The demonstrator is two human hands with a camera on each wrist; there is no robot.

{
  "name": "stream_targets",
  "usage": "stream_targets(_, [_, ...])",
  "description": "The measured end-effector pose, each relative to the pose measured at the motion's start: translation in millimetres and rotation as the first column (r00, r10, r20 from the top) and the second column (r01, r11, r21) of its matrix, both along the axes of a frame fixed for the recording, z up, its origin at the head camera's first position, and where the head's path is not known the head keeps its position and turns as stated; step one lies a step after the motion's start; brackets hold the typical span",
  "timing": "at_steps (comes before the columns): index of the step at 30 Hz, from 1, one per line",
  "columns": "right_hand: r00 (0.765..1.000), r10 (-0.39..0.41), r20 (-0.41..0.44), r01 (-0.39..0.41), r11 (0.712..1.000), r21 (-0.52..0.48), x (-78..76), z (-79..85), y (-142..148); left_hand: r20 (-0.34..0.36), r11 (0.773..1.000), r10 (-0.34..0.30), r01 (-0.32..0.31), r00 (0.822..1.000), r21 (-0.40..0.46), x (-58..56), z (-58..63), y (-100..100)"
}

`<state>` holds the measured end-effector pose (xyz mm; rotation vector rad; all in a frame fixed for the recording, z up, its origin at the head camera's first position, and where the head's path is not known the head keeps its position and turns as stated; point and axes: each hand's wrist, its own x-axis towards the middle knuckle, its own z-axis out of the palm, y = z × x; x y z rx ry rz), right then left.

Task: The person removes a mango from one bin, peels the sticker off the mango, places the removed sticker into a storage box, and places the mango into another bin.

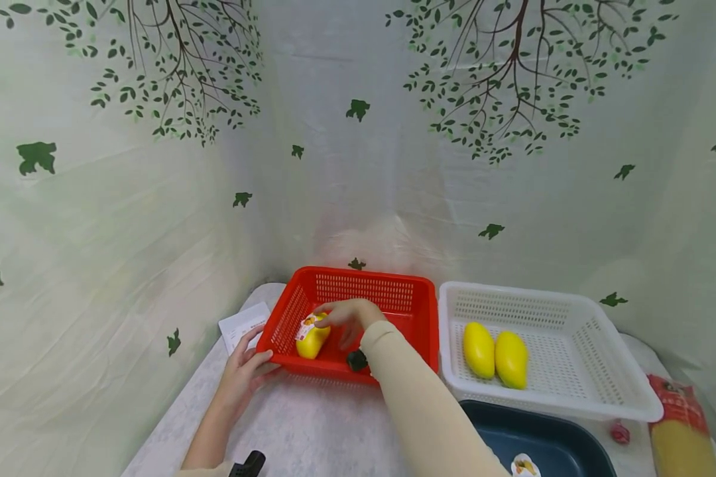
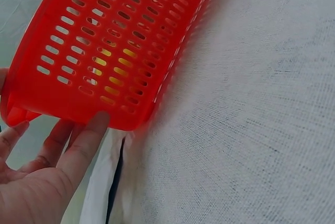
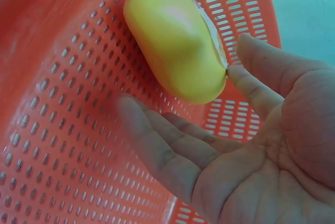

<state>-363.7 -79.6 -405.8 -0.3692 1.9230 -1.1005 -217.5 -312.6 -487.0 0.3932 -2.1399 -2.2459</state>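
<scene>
A yellow mango [image 1: 312, 341] with a white printed label lies in the left part of the red basket [image 1: 414, 318]. My left hand [image 1: 243, 374] grips the basket's near left corner. In the left wrist view, its fingers [image 2: 86, 148] press on the slotted outer wall and the thumb is at the rim. Inside the basket my right hand [image 1: 355, 315] is beside the mango, fingers spread. The right wrist view has the mango [image 3: 175, 43] near the fingertips, with no grip around it; whether one fingertip touches its labelled side I cannot tell.
Two yellow mangoes [image 1: 478, 351] lie in a white basket [image 1: 549, 291] on the right. A dark blue tray [image 1: 549, 424] with a round label [image 1: 524, 466] stands in front. A bag [image 1: 683, 424], a small red item [image 1: 620, 432] and a white paper [image 1: 244, 323] lie around.
</scene>
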Motion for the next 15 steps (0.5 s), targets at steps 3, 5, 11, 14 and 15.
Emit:
stream_targets(3, [1.0,-0.001,0.01,0.001,1.0,-0.009,3.6,-0.5,-2.9,0.004,1.0,0.006,-0.006,1.0,-0.002,2.8,-1.1,-0.4])
stream_targets(5, [1.0,0.0,0.006,0.0,1.0,-0.012,4.9,-1.5,-5.0,0.002,1.0,0.006,-0.006,1.0,-0.002,4.1,-1.8,-0.5])
stream_targets(11, [1.0,-0.005,-0.002,0.005,1.0,-0.005,2.8,-4.4,-9.3,-0.005,1.0,0.004,-0.004,1.0,-0.011,3.4,-2.6,0.0])
stream_targets(14, [1.0,-0.005,0.001,0.005,1.0,0.0,1.5,-4.7,-10.4,-0.003,1.0,0.007,-0.007,1.0,-0.011,1.9,-2.9,0.0])
stream_targets(15, [1.0,-0.002,-0.002,0.002,1.0,0.003,0.8,-4.8,-10.9,-0.003,1.0,0.007,-0.008,1.0,-0.009,1.3,-2.9,0.0])
